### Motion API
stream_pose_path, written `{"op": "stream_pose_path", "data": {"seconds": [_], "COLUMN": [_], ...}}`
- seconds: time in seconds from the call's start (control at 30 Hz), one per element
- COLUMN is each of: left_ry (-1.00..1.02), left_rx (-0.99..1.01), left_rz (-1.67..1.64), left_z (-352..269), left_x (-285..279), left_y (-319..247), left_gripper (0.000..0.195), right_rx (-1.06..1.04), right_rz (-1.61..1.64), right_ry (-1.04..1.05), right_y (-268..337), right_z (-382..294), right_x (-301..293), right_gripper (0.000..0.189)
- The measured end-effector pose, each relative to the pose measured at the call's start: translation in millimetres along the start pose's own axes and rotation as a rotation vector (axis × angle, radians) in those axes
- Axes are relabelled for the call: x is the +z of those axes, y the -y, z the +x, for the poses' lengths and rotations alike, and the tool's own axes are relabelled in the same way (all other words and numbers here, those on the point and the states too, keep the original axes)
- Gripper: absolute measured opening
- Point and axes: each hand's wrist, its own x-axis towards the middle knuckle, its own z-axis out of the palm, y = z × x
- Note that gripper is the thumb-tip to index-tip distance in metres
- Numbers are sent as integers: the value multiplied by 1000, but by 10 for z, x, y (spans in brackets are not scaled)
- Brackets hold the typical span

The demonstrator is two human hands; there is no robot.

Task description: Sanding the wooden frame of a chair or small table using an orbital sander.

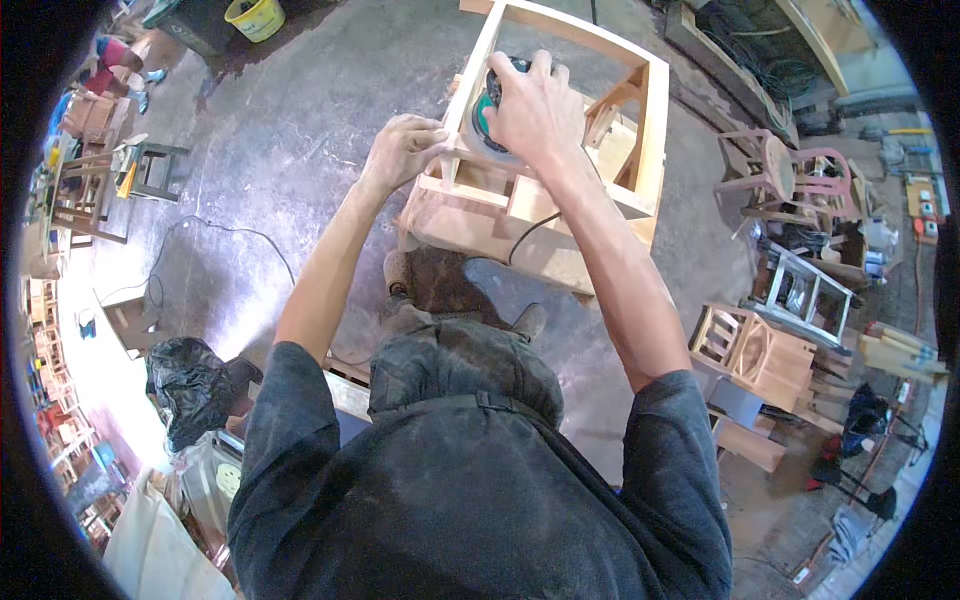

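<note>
A pale wooden furniture frame point(652, 135), likely part of a chair, rests on a low wooden stand point(487, 240) in front of me. My right hand point(536, 112) grips a green and black power sander point(484, 120) from above, its round pad at the inner side of the frame's left part. The palm and fingers hide much of the tool. At the frame's near left corner, my left hand point(405, 150) pinches the wood between thumb and fingers. A black cord point(532, 234) emerges below my right forearm and hangs over the stand.
A yellow bucket point(255, 19) stands beside a dark bin at the far left. A pink chair point(787, 169), an aluminium stepladder point(806, 292) and wooden furniture parts point(765, 360) line the right. A cable point(217, 225) crosses the concrete floor; a small dark stool point(157, 172) stands left.
</note>
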Motion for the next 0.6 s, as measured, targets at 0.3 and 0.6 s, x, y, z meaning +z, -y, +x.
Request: {"op": "stream_pose_path", "data": {"seconds": [0.3, 0.6], "left_ry": [-11, -303], "left_rx": [54, -114], "left_rz": [-66, 156], "left_z": [-103, -476], "left_x": [-111, -296], "left_y": [222, 460], "left_gripper": [21, 19], "right_rx": [53, -4], "right_rz": [-37, -27], "right_ry": [76, 88], "right_y": [47, 310], "right_z": [-8, 140], "right_x": [-55, 29], "right_gripper": [54, 55]}}
